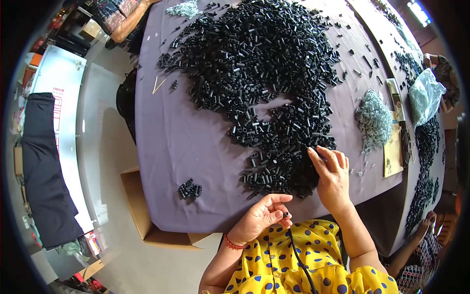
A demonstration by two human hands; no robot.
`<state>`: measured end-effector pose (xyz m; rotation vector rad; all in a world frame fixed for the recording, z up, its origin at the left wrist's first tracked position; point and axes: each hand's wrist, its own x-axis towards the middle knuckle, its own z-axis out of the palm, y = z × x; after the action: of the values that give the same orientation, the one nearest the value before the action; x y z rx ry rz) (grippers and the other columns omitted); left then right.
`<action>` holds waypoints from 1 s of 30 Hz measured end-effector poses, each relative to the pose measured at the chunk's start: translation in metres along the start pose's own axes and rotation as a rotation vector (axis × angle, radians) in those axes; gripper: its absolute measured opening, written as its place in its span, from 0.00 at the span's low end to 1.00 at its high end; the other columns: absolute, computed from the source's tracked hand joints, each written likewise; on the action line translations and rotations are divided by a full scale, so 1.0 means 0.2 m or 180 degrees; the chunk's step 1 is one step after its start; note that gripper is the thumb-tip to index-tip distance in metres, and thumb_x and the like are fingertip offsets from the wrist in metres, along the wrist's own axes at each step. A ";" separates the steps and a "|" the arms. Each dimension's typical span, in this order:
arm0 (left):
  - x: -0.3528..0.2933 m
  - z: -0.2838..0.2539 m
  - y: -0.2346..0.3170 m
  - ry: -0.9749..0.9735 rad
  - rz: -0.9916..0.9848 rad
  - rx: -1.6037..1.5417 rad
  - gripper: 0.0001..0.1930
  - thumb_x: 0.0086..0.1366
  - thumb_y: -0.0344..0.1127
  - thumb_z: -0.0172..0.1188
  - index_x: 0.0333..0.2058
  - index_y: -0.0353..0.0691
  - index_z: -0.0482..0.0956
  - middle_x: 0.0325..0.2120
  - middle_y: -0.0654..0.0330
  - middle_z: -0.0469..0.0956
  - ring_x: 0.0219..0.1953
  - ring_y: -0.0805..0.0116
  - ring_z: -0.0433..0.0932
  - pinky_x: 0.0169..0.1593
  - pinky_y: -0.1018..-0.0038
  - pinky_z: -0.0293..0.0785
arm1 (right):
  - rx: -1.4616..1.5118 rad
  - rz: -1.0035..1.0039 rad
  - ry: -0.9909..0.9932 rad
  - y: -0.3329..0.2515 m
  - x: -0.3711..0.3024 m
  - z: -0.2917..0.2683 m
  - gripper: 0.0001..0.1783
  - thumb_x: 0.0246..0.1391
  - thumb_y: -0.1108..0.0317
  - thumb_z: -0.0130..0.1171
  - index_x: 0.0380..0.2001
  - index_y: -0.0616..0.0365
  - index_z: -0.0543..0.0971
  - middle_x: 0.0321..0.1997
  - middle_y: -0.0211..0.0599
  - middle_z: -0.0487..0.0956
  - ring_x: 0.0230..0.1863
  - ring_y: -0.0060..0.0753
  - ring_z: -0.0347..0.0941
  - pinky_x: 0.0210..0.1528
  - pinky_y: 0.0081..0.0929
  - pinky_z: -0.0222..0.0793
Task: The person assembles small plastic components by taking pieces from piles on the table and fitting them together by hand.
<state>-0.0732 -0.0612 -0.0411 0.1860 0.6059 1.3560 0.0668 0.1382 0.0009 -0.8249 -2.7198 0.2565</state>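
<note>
Near the front edge of the table my left hand [264, 216] is turned partly palm up, a small black tube [286, 214] pinched at its thumb and fingertips. My right hand [334, 176] reaches over the near right side of a large heap of small black tubes [264, 54]. Its thumb and index fingertips are close together at the tubes; what lies between them is too small to make out. Below my left hand a black cord [299, 257] runs down over my yellow dotted garment [264, 269].
A small cluster of black tubes [190, 190] lies at the near left of the purple-grey tablecloth [171, 142]. To the right are a pile of small silvery pieces [374, 117] and a clear plastic bag [426, 95]. An open cardboard box [133, 196] stands beside the table. Other people sit around it.
</note>
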 end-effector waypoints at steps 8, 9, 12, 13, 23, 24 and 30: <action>0.01 0.00 0.01 -0.0007 0.0010 0.0029 0.21 0.76 0.30 0.51 0.65 0.35 0.66 0.43 0.58 0.79 0.45 0.65 0.82 0.53 0.68 0.79 | 0.0421 -0.0174 0.0006 -0.11 0.14 0.05 0.30 0.43 0.79 0.57 0.54 0.58 0.80 0.48 0.38 0.75 0.46 0.44 0.70 0.51 0.39 0.67; 0.01 0.00 0.01 0.0002 0.0021 0.0027 0.21 0.76 0.30 0.51 0.65 0.35 0.66 0.43 0.58 0.79 0.45 0.65 0.82 0.53 0.68 0.79 | 0.0378 -0.0209 -0.0150 -0.12 0.14 0.05 0.32 0.43 0.78 0.57 0.57 0.56 0.79 0.49 0.37 0.74 0.47 0.44 0.69 0.52 0.40 0.66; 0.01 -0.01 0.00 -0.0034 0.0082 0.0173 0.20 0.76 0.30 0.51 0.64 0.35 0.66 0.43 0.58 0.79 0.45 0.66 0.82 0.53 0.68 0.79 | 0.0509 -0.0462 -0.0299 -0.13 0.16 0.01 0.34 0.43 0.77 0.56 0.59 0.54 0.77 0.50 0.37 0.74 0.49 0.45 0.69 0.53 0.40 0.66; 0.01 -0.01 0.00 -0.0049 0.0102 0.0180 0.20 0.76 0.30 0.51 0.64 0.35 0.66 0.43 0.59 0.79 0.45 0.66 0.82 0.53 0.68 0.79 | 0.0503 -0.0628 -0.0381 -0.13 0.16 0.00 0.35 0.43 0.75 0.57 0.60 0.53 0.77 0.53 0.37 0.74 0.50 0.44 0.69 0.54 0.40 0.65; 0.00 -0.01 0.00 -0.0058 0.0043 0.0146 0.20 0.77 0.30 0.51 0.64 0.35 0.67 0.43 0.58 0.81 0.45 0.68 0.83 0.53 0.67 0.80 | -0.0050 -0.0279 -0.0058 -0.04 0.18 -0.01 0.36 0.44 0.79 0.55 0.62 0.52 0.76 0.65 0.38 0.71 0.62 0.46 0.66 0.61 0.43 0.63; 0.01 -0.01 0.00 -0.0053 0.0059 0.0112 0.19 0.77 0.31 0.52 0.63 0.35 0.67 0.43 0.57 0.81 0.45 0.68 0.83 0.53 0.67 0.80 | -0.0113 -0.0307 -0.0091 -0.02 0.20 0.00 0.36 0.43 0.79 0.55 0.62 0.52 0.76 0.66 0.39 0.71 0.63 0.46 0.66 0.62 0.43 0.62; 0.01 0.01 0.01 -0.0017 0.0080 0.0181 0.20 0.76 0.32 0.53 0.63 0.34 0.67 0.42 0.58 0.80 0.44 0.68 0.82 0.52 0.68 0.80 | -0.0039 -0.0474 -0.0430 -0.01 0.08 -0.04 0.34 0.45 0.77 0.55 0.61 0.54 0.76 0.69 0.36 0.69 0.66 0.46 0.64 0.66 0.44 0.60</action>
<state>-0.0737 -0.0587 -0.0391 0.2438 0.6399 1.3629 0.0564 0.1469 0.0131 -0.6247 -2.8943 0.2726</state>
